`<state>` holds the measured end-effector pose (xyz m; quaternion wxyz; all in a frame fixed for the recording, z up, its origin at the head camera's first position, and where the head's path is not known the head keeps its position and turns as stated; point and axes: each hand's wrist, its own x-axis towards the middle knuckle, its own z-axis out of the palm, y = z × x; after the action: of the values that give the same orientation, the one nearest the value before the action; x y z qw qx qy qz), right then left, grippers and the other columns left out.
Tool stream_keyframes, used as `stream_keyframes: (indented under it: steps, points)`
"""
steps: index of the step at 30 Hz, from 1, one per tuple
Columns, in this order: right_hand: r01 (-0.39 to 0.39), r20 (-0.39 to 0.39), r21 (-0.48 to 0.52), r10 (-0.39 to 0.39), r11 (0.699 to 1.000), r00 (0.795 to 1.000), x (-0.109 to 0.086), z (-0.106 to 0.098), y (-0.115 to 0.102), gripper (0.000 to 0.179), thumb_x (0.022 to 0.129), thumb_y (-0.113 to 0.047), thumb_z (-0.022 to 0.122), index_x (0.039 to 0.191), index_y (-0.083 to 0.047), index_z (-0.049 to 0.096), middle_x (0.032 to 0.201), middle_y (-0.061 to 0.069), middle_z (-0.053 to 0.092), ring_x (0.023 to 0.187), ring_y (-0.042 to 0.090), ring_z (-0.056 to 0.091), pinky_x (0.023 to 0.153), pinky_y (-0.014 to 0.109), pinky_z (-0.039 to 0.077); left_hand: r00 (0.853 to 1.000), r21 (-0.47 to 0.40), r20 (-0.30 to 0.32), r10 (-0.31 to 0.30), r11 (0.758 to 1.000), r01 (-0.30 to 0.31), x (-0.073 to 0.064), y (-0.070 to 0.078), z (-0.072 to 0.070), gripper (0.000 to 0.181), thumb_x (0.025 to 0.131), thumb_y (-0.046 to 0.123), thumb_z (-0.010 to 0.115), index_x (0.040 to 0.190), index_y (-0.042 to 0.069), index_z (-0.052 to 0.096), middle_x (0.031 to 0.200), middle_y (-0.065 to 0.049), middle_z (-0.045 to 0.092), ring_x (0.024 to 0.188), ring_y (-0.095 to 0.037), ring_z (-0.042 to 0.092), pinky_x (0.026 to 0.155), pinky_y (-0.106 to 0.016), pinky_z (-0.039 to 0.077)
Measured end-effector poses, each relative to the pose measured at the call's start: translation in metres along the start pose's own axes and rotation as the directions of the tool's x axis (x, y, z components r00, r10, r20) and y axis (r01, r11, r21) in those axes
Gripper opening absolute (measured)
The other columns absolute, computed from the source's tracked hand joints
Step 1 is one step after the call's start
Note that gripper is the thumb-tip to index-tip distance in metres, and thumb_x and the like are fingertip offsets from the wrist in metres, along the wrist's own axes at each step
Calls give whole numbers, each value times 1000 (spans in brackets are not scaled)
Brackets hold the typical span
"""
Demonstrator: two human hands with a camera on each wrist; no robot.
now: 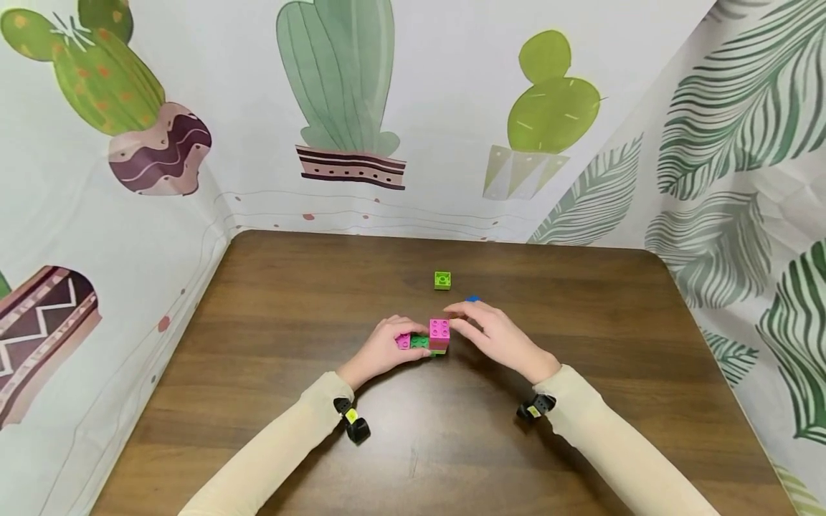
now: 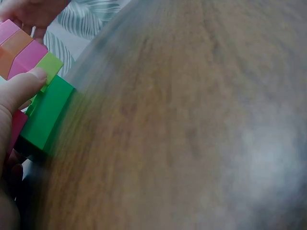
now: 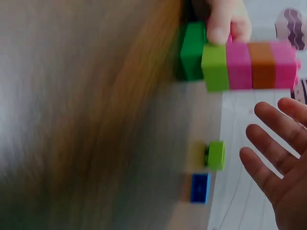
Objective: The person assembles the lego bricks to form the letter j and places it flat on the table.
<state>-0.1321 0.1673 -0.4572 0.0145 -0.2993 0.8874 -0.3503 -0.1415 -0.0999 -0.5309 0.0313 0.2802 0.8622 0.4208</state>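
A tower of toy building bricks (image 1: 439, 331) stands at one end of a long green brick (image 2: 48, 112). From the bottom it goes lime, pink, orange, then a pink brick with studs on top. Another pink brick (image 1: 403, 341) sits at the green brick's left end. My left hand (image 1: 381, 349) grips this build, its thumb against the lime brick (image 3: 214, 68) in the tower. Just right of the tower, my right hand (image 1: 500, 338) hovers with loosely extended fingers and nothing in it. Its palm and spread fingertips show in the right wrist view.
Behind the build, a loose lime brick (image 1: 442, 280) lies on the brown wooden table (image 1: 310, 287). A blue brick (image 1: 473, 298) lies beyond my right hand, partly hidden by it in the head view. Patterned cloth (image 1: 452, 107) rises along the table's back and sides.
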Motion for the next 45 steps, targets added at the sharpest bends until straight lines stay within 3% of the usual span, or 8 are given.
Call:
stream_keyframes:
  steps: [11, 26, 37, 45]
  points:
    - [16, -89, -71, -22, 997, 996, 26, -14, 31, 22, 101, -17, 69, 120, -4, 71, 115, 6, 73, 104, 23, 67, 88, 45, 56, 1000, 2, -11, 5, 1000, -5, 0, 3, -2, 36, 83, 34, 89, 115, 19, 79, 105, 7, 74, 101, -14, 60, 99, -46, 43]
    - [-103, -12, -173, 103, 979, 995, 65, -16, 51, 29, 99, -24, 73, 124, -9, 70, 118, 7, 70, 109, 25, 66, 98, 47, 53, 1000, -8, 0, 7, 1000, -7, -1, 0, 0, 37, 85, 36, 88, 117, 20, 78, 108, 7, 74, 105, -13, 61, 103, -49, 42]
    - [-106, 71, -257, 129, 961, 989, 77, -6, 61, 46, 100, -28, 72, 140, -8, 62, 133, 13, 64, 127, 31, 60, 105, 52, 49, 1000, -17, 11, -9, 1000, 9, -3, 2, 0, 37, 85, 33, 88, 117, 20, 78, 110, 5, 74, 106, -15, 62, 104, -51, 41]
    - [-88, 95, -277, 119, 957, 988, 86, 0, 62, 48, 100, -30, 73, 142, -10, 61, 132, 13, 64, 126, 32, 60, 104, 52, 50, 1000, -15, 10, -11, 1000, 11, -2, 2, -1, 37, 85, 33, 88, 118, 20, 78, 111, 5, 74, 107, -14, 62, 104, -50, 41]
